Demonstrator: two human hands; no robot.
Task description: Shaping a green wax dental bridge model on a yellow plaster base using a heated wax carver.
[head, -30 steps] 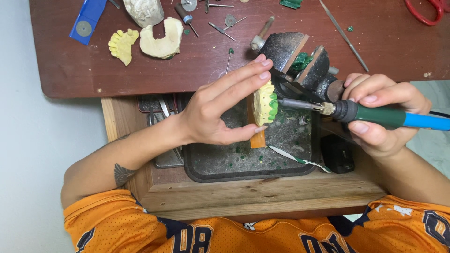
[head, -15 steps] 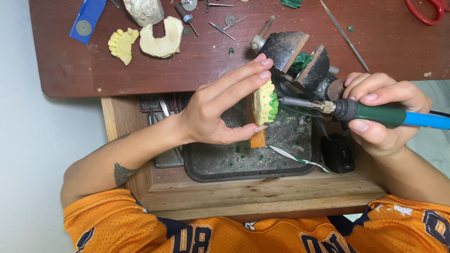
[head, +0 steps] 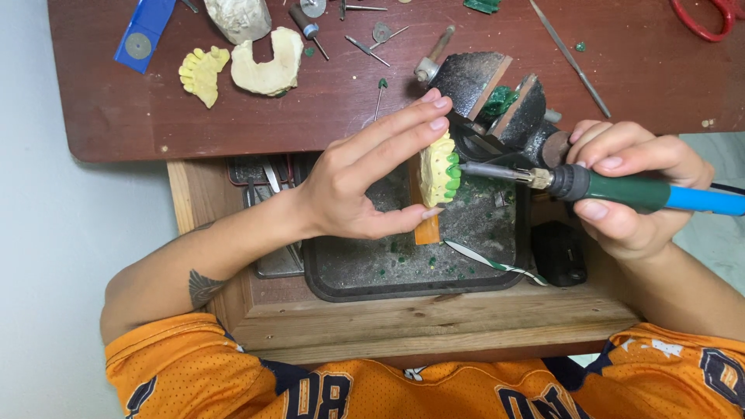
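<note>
Fingers (head: 403, 128) still pinching dental cast (head: 438, 169), heated tool (head: 621, 190) unmoved

Yellow dental cast (head: 438, 169) meets heated tool tip.
Pale yellow plaster, teeth coated green along the right edge, held on edge above the dark tray. Green-and-blue handled tool (head: 621, 188) lying level, metal tip touching the green teeth.

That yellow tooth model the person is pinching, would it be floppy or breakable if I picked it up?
Probably stiff: the yellow tooth model holds its shape between the left hand's fingertips. Its plaster-like look suggests it could chip. The green teeth look waxy and may dent.
</note>
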